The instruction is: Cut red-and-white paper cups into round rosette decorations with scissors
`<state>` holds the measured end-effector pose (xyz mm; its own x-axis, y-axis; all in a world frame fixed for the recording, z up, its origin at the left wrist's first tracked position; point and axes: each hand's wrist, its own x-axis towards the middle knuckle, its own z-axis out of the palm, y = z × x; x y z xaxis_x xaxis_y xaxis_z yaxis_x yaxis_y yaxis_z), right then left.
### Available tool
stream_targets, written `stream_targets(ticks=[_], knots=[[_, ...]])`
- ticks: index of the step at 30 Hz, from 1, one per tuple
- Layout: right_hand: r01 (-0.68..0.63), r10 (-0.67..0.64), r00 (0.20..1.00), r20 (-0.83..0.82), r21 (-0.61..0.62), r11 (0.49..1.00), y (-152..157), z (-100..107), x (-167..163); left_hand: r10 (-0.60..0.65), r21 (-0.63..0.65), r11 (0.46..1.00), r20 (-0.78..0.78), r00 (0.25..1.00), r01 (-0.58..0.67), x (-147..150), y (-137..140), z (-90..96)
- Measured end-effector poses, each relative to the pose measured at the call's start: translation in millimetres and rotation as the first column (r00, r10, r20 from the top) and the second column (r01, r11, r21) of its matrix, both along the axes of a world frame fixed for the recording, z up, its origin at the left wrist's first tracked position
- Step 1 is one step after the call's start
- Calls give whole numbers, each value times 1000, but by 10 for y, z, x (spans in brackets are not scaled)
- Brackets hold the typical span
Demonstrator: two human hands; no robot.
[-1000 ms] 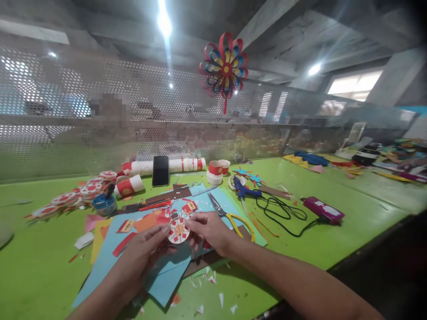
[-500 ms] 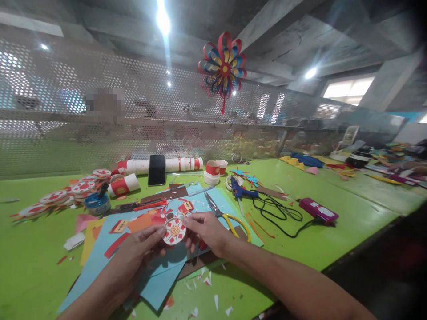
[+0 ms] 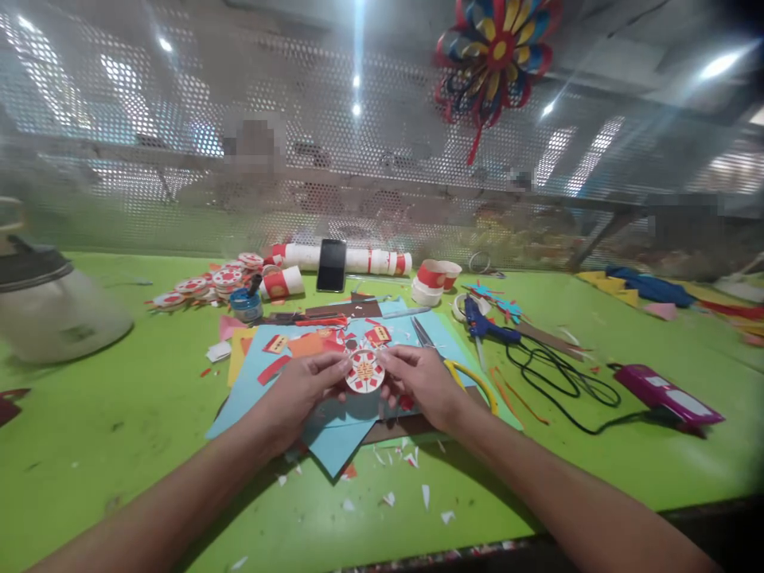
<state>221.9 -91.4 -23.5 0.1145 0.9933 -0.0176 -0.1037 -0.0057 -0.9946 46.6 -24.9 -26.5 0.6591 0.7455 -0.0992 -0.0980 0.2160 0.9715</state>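
Between my two hands is a round white paper disc (image 3: 364, 372) with red shapes and a gold pattern in its middle, its face toward me. My left hand (image 3: 316, 382) pinches its left edge, thumb on top. At the right edge, my right hand (image 3: 416, 382) pinches it the same way. Below the disc lie sheets of light blue paper (image 3: 343, 446), with red and orange paper scraps (image 3: 307, 344) on them. Scissors with yellow handles (image 3: 477, 382) rest just right of my right hand, their blades pointing away.
Behind the paper stand a blue jar (image 3: 246, 305), a phone (image 3: 331, 265) leaning on a row of paper cups (image 3: 387, 262), and stacked decorated discs (image 3: 227, 276). Rightward lie a blue glue gun (image 3: 477, 317), its black cord and a purple box (image 3: 665, 395). A large container (image 3: 56, 310) stands left.
My view has swung left and down, so the table things sit further right and higher, and the container has come into view. Both hands still hold the disc.
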Motion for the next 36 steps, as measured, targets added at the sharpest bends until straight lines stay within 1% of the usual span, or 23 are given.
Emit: stream_targets(ticks=[5,11,13,17,27,31,36], knots=[[3,-4,1000,11,5,1000,-8,4,13,-25,9,1000,44,999,25,-8,15,-34],[6,-8,999,47,47,999,-23,9,24,-33,-37,999,95,995,37,-27,8,-10],[2,-5,999,51,60,998,-23,-5,30,-19,-43,999,107,994,24,-30,-4,8],[-25,20,998,53,89,996,-21,-33,41,49,-50,998,104,993,-44,-24,-26,45],[-78,75,997,27,129,989,-25,-63,24,48,68,996,143,989,-58,-35,-92,87],[-77,77,997,2,138,987,-20,-95,26,46,105,993,123,991,-60,-35,-107,74],[-66,69,997,-14,155,986,-20,-104,24,85,211,973,43,995,-93,-23,-112,81]])
